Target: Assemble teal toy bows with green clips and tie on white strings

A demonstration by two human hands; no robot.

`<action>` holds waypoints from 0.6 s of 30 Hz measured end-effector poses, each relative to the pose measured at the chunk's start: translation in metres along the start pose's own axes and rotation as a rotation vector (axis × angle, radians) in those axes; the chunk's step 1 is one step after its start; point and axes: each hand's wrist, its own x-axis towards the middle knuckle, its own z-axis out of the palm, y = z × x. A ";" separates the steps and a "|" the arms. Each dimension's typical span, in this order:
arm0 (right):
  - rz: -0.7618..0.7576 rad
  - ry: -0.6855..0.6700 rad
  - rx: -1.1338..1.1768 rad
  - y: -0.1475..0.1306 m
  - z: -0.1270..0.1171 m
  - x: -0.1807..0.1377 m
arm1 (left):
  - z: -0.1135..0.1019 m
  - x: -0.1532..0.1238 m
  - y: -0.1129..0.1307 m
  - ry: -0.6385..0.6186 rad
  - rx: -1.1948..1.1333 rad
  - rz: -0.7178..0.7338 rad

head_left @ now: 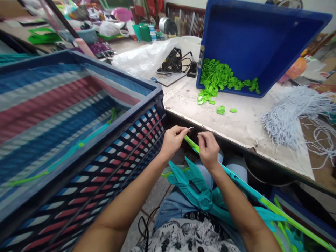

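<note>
My left hand [174,139] pinches a short white cord [191,127] between thumb and fingertips, close to the lime-green tip [191,142] of a long plastic strip. Just right of it, my right hand [209,148] is closed with its fingertips pressed together; anything in them is too small to make out. The strip, teal [236,180] and lime green, passes under my right forearm towards the lower right. Across my lap lies a teal plastic part [203,200] with pointed arms, partly hidden by that forearm.
At my left stands a large dark-blue crate [136,147] with a striped lining. Green plastic pieces [217,77] spill from a tilted blue bin [252,45] onto the white tabletop [183,101]. A bundle of white cords [291,117] lies right; a black fan [172,60] sits behind.
</note>
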 end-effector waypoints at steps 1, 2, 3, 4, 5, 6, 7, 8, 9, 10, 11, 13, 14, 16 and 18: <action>-0.076 -0.019 -0.003 -0.002 -0.017 -0.010 | 0.003 0.004 0.000 -0.003 -0.016 -0.002; -0.141 -0.066 -0.037 -0.003 -0.034 -0.023 | 0.006 0.009 -0.001 -0.017 -0.033 -0.006; -0.176 -0.142 -0.109 0.000 -0.052 -0.038 | 0.009 0.014 -0.001 -0.041 -0.051 -0.007; -0.169 -0.236 -0.222 0.005 -0.070 -0.053 | 0.013 0.018 -0.001 -0.067 -0.069 -0.003; -0.126 -0.334 -0.358 0.013 -0.086 -0.067 | 0.018 0.021 -0.002 -0.086 -0.081 0.012; -0.063 -0.420 -0.502 0.023 -0.100 -0.081 | 0.024 0.021 -0.003 -0.092 -0.081 0.044; 0.003 -0.489 -0.635 0.034 -0.112 -0.093 | 0.031 0.019 -0.004 -0.093 -0.063 0.095; 0.057 -0.540 -0.738 0.045 -0.121 -0.103 | 0.039 0.014 -0.006 -0.112 -0.022 0.170; 0.093 -0.580 -0.805 0.055 -0.127 -0.111 | 0.048 0.006 -0.008 -0.166 0.042 0.267; 0.114 -0.608 -0.840 0.063 -0.131 -0.117 | 0.058 -0.003 -0.010 -0.264 0.127 0.383; 0.122 -0.623 -0.852 0.069 -0.133 -0.120 | 0.068 -0.014 -0.012 -0.395 0.230 0.505; 0.109 -0.614 -0.837 0.072 -0.134 -0.121 | 0.090 -0.037 -0.016 -0.672 0.474 0.727; 0.082 -0.589 -0.820 0.070 -0.133 -0.119 | 0.101 -0.047 -0.016 -0.757 0.600 0.804; 0.010 -0.496 -0.794 0.061 -0.134 -0.109 | 0.119 -0.060 -0.012 -0.810 0.814 0.877; -0.066 -0.398 -0.768 0.047 -0.139 -0.091 | 0.129 -0.063 0.002 -0.798 0.941 0.888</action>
